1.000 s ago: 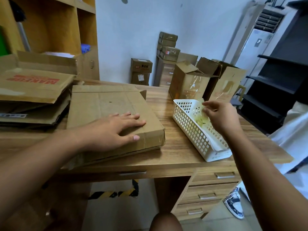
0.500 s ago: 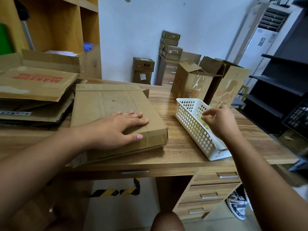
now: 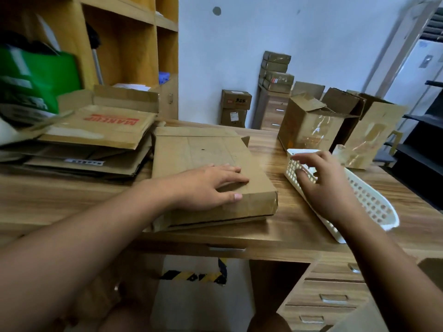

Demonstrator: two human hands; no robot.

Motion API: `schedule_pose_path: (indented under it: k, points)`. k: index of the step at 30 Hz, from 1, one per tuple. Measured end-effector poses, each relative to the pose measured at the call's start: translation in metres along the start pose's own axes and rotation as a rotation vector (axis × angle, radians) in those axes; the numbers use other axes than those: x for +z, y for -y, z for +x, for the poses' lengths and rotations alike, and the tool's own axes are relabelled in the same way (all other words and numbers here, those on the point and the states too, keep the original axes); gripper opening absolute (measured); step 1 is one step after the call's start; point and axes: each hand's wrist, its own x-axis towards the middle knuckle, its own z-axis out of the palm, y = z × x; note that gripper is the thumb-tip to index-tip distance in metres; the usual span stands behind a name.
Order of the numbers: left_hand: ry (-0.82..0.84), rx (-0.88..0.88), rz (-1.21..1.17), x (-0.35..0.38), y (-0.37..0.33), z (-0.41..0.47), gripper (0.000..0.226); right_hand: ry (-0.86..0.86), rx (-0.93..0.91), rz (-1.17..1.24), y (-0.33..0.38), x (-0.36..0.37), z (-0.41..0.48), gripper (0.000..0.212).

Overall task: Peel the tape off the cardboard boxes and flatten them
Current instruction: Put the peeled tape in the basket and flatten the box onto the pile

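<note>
A flattened brown cardboard box [image 3: 201,152] lies on the wooden desk [image 3: 275,233] in front of me. My left hand [image 3: 206,185] rests flat on its near right corner, fingers straight. My right hand [image 3: 323,185] hovers over the near end of a white plastic basket [image 3: 374,207], fingers spread and loosely bent, holding nothing I can see. Two upright cardboard boxes with clear tape on their sides, a brown open box [image 3: 309,123] and a paler box [image 3: 374,133], stand at the back right of the desk.
A stack of flattened cartons [image 3: 96,137], the top one with red lettering, lies at the left. A wooden shelf unit [image 3: 124,44] rises behind it, with a green bag [image 3: 36,77]. More boxes [image 3: 275,70] stand by the far wall. Desk drawers [image 3: 333,298] sit below right.
My right hand has drawn out of the basket toward me and to the left, its fingers spreading. My left hand stays pressed on the flattened box. The view has turned left.
</note>
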Motion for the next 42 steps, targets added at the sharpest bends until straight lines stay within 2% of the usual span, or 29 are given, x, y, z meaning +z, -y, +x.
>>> schedule_pose_path:
  k: [4,8,14,18,29,35,39,42]
  points:
    - [-0.07,-0.021,0.022,-0.003,0.0,-0.008,0.048,0.16,-0.083,0.065,0.02,0.02,-0.011,0.028]
    - [-0.124,-0.038,0.024,-0.009,0.003,-0.022,0.044,0.341,-0.125,0.108,0.032,0.029,-0.021,0.042]
    - [-0.175,-0.097,0.006,-0.02,0.016,-0.043,0.042,0.367,-0.152,0.068,0.031,0.036,-0.026,0.06]
    - [-0.2,-0.097,0.005,-0.022,0.023,-0.053,0.04,0.422,-0.207,0.017,0.021,0.04,-0.028,0.099]
    - [-0.262,-0.126,-0.004,-0.008,0.048,-0.076,0.048,0.263,-0.297,-0.026,0.019,0.047,-0.037,0.091]
    - [-0.265,-0.077,-0.084,0.0,0.053,-0.094,0.078,0.276,-0.259,0.03,0.022,0.04,-0.043,0.089]
    - [-0.252,-0.052,-0.105,0.002,0.056,-0.101,0.081,0.299,-0.257,0.06,0.021,0.036,-0.046,0.082]
    - [-0.25,-0.027,-0.093,0.002,0.057,-0.107,0.084,0.311,-0.236,0.077,0.021,0.033,-0.045,0.088]
